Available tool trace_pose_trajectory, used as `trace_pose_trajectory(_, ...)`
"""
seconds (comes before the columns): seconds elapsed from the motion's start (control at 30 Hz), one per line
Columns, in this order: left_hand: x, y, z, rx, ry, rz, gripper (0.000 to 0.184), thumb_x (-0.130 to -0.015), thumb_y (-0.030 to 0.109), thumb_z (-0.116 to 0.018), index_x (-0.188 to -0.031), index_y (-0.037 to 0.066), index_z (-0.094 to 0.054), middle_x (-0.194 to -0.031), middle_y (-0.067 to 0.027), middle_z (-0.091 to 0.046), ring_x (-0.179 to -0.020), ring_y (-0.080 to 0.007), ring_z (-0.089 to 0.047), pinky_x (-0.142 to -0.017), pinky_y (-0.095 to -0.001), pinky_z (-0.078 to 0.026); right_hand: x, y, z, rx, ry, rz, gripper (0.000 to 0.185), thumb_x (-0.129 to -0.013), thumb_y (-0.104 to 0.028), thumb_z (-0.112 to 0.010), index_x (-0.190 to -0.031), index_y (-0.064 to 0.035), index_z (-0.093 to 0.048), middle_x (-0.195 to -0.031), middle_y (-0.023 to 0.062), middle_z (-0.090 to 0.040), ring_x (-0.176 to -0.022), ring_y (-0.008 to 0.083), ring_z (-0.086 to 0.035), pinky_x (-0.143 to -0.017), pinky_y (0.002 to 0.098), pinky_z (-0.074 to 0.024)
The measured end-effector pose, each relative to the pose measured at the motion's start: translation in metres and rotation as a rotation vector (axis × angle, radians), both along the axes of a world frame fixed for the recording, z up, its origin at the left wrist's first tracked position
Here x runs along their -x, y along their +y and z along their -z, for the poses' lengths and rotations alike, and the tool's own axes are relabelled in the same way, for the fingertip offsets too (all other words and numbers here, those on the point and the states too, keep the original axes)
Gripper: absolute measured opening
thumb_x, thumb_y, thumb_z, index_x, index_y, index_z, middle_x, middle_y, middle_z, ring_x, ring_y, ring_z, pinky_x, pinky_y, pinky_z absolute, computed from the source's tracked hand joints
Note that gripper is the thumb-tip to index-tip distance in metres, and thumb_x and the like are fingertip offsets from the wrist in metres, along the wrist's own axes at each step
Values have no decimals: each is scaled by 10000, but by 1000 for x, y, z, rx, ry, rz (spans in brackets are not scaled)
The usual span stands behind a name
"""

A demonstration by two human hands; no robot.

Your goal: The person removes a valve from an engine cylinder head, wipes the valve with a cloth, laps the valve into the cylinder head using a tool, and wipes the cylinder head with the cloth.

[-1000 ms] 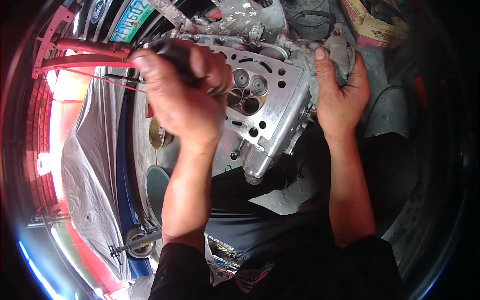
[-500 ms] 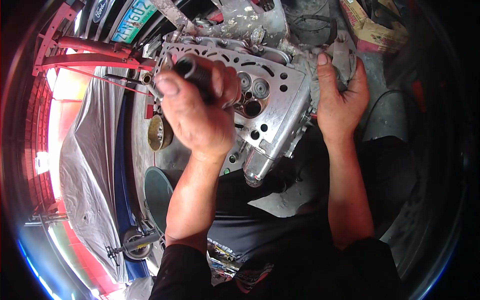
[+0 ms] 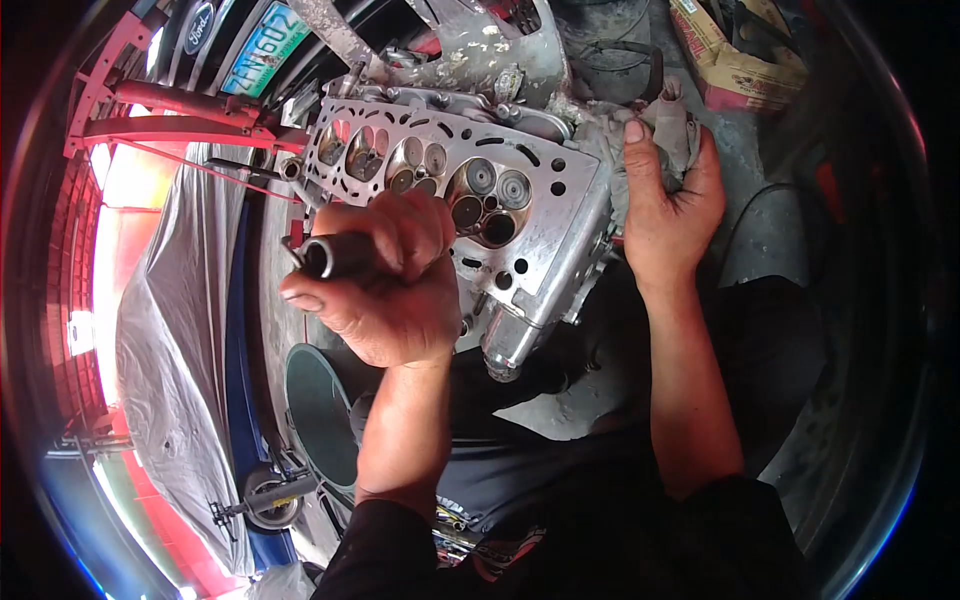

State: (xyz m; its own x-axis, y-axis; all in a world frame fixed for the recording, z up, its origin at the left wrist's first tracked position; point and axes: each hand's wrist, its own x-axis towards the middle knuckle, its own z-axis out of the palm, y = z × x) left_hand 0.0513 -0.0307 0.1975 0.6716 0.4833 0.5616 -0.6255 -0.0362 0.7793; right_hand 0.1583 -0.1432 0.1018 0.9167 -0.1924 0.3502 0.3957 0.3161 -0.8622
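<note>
An engine cylinder head (image 3: 560,215) lies tilted in front of me, its flat machined face and round valves showing. My left hand (image 3: 395,275) is closed around a dark hollow cylinder (image 3: 345,253), its open end pointing left. A thin metal piece sticks out beside that end; I cannot tell whether it belongs to the cylinder. This hand is raised over the near left part of the head and hides some of it. At the head's right end, my right hand (image 3: 672,215) grips a crumpled grey rag (image 3: 675,125).
A dark green bucket (image 3: 315,400) stands at the lower left. Red metal bars (image 3: 190,122) reach in from the left, near a car with a licence plate (image 3: 262,48). A grey cover (image 3: 165,360) drapes something farther left. A torn cardboard box (image 3: 745,75) sits at the upper right.
My left hand has moved toward me and lower with the dark cylinder, uncovering more valves and turning the open end left. My right hand stays on the rag, with little shift.
</note>
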Motion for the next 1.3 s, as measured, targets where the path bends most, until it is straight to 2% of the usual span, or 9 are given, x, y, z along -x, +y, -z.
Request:
trace_pose_trajectory(0.07, 3, -2, 0, 0, -22, -13, 612, -904, 695, -399, -711, 114, -402, -550, -3, -301, -489, -122, -250, -474, -290, -219, 3, 2, 0, -12, -6, -3, 248, -863, -118, -698, -1066, -4, -614, -905, 50, -666, -835, 101, -597, -780, 264, -479)
trace_pose_trajectory(0.13, 7, -1, 5, 142, -98, -189, 594, -918, 667, -405, -677, 125, -384, -537, 2, -289, -483, -119, -249, -466, -275, -216, 2, 0, -2, -17, 35, -27, 261, -874, -122, -692, -1091, -5, -608, -939, 45, -666, -861, 99, -594, -795, 259, -473)
trace_pose_trajectory(0.23, 14, 5, 6, 153, -88, -247, 578, -929, 634, -413, -642, 135, -366, -523, 7, -278, -480, -120, -254, -459, -267, -215, 1, 1, 2, -5, -3, -25, 260, -893, -113, -675, -1117, -3, -602, -991, 42, -661, -898, 102, -592, -819, 259, -471)
trace_pose_trajectory(0.4, 9, 12, 0, 426, -110, -269, 634, -904, 645, -461, -542, 142, -327, -470, 21, -242, -429, -115, -205, -428, -271, -176, 2, 5, 2, -57, -42, -60, 200, -927, -86, -635, -1102, 6, -599, -1020, 29, -632, -943, 99, -566, -865, 249, -444)
trace_pose_trajectory(0.57, 0, 12, -4, 447, -176, -223, 638, -916, 645, -442, -540, 144, -322, -471, 18, -231, -423, -121, -186, -421, -281, -176, 3, 9, 0, -136, -53, -78, 212, -931, -83, -629, -1115, 17, -592, -1036, 40, -634, -950, 102, -567, -869, 251, -445)
trace_pose_trajectory(0.63, -3, 11, -3, 300, -163, -222, 624, -935, 631, -415, -560, 141, -319, -476, 13, -226, -422, -132, -180, -418, -289, -175, 2, 7, 3, -81, -76, -61, 234, -936, -90, -624, -1139, 20, -586, -1065, 49, -637, -958, 105, -570, -875, 255, -445)
trace_pose_trajectory(0.8, -10, 14, 1, 267, -73, -223, 597, -937, 618, -407, -597, 140, -295, -481, 5, -210, -432, -135, -178, -435, -300, -160, 3, 8, 2, -46, -77, -38, 247, -940, -102, -621, -1150, 23, -586, -1085, 55, -638, -966, 111, -572, -879, 258, -444)
trace_pose_trajectory(0.87, -12, 17, 2, 268, -201, -44, 498, -954, 436, -499, -646, 90, -318, -493, -14, -258, -424, -103, -196, -415, -286, -173, 2, 7, 3, -37, -73, -34, 245, -941, -106, -621, -1147, 23, -587, -1084, 54, -638, -966, 112, -572, -879, 259, -443)
trace_pose_trajectory(1.3, -14, 28, 0, 312, -167, 28, 495, -970, 427, -478, -655, 89, -300, -507, -18, -275, -451, -111, -208, -424, -300, -199, 6, 10, -3, -79, -41, -37, 239, -941, -101, -620, -1149, 16, -591, -1072, 53, -638, -960, 112, -569, -877, 266, -444)
